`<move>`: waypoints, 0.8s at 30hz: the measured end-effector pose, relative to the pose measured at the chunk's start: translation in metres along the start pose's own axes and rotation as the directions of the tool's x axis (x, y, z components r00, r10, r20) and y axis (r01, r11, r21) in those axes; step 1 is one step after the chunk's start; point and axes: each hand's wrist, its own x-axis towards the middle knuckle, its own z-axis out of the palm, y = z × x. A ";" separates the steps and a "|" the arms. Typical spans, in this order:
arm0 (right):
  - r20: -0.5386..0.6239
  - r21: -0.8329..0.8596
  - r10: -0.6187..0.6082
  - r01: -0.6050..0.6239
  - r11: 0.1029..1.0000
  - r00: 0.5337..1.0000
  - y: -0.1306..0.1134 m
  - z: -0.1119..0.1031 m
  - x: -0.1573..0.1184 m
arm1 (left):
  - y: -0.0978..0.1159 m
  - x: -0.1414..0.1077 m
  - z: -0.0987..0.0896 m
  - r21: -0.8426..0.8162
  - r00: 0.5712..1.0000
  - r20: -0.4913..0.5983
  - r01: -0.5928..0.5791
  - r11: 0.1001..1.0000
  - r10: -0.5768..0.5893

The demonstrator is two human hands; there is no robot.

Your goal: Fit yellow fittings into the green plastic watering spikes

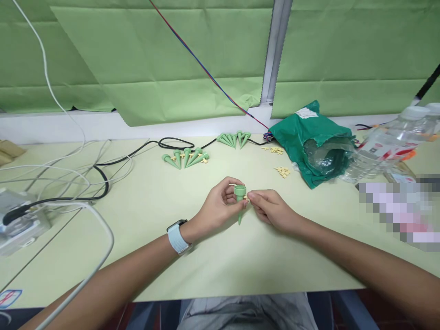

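My left hand is closed around a green plastic plant watering spike, held upright with its wide cup on top and its tip pointing down. Between the thumb and fingers of my right hand is a small yellow plastic valve, which meets the side of the spike just below the cup. The fingers partly hide the valve. Farther back on the table lies a group of green spikes with yellow valves. Another group of green spikes rests near the wall. Two small piles of yellow valves lie to the right.
A torn green plastic bag stands at the back right beside clear water bottles. White and black cables tangle on the left around a power strip. One white cable crosses in front of my left forearm.
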 end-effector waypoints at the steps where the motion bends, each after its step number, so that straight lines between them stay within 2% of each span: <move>1: 0.014 0.100 0.054 -0.056 0.993 0.998 0.001 0.003 0.000 | 0.000 -0.001 0.000 0.019 1.000 -0.011 -0.023 1.000 0.023; 3: -0.002 0.133 0.068 -0.067 0.989 0.998 0.001 0.005 -0.001 | 0.000 -0.001 -0.001 0.018 0.999 -0.011 -0.038 0.999 0.038; 5: -0.074 -0.068 -0.054 0.049 0.997 0.996 0.000 0.004 -0.003 | 0.000 0.000 -0.003 -0.034 1.000 0.016 -0.005 0.999 0.006; 7: -0.113 -0.329 -0.212 0.165 0.930 0.971 -0.002 0.002 -0.004 | -0.001 0.002 -0.005 -0.093 0.998 0.053 0.030 0.995 -0.025; 9: -0.116 -0.437 -0.267 0.192 0.879 0.957 -0.003 0.001 -0.003 | -0.003 0.005 -0.006 -0.121 0.997 0.071 0.039 0.992 -0.031; 11: -0.133 -0.337 -0.191 0.137 0.931 0.972 -0.002 0.004 -0.001 | -0.004 0.007 -0.006 -0.108 0.998 0.052 0.028 0.994 -0.023; 13: -0.136 -0.094 -0.047 0.034 0.995 0.990 -0.001 0.008 0.001 | -0.004 0.007 -0.006 -0.072 1.000 0.013 0.020 0.997 -0.019; 15: -0.109 0.133 0.068 -0.053 0.990 0.992 0.000 0.011 0.002 | -0.003 0.007 -0.005 -0.045 1.000 -0.012 0.016 0.999 -0.017; 17: -0.106 0.156 0.060 -0.043 0.987 0.993 0.000 0.010 0.002 | -0.001 0.006 -0.005 -0.060 1.000 -0.001 0.020 0.998 -0.020; 19: -0.138 -0.078 -0.089 0.079 0.994 0.986 -0.002 0.006 0.000 | 0.000 0.005 -0.005 -0.113 0.999 0.044 0.031 0.993 -0.026; 21: -0.128 -0.375 -0.262 0.198 0.906 0.957 -0.003 -0.001 -0.002 | -0.001 0.005 -0.006 -0.176 0.995 0.099 0.044 0.983 -0.027; 22: -0.103 -0.472 -0.318 0.235 0.850 0.942 -0.004 -0.004 -0.003 | -0.002 0.005 -0.007 -0.198 0.992 0.121 0.051 0.979 -0.027; 24: -0.049 -0.543 -0.370 0.286 0.790 0.928 -0.005 -0.009 -0.002 | -0.004 0.005 -0.007 -0.220 0.987 0.157 0.064 0.974 -0.029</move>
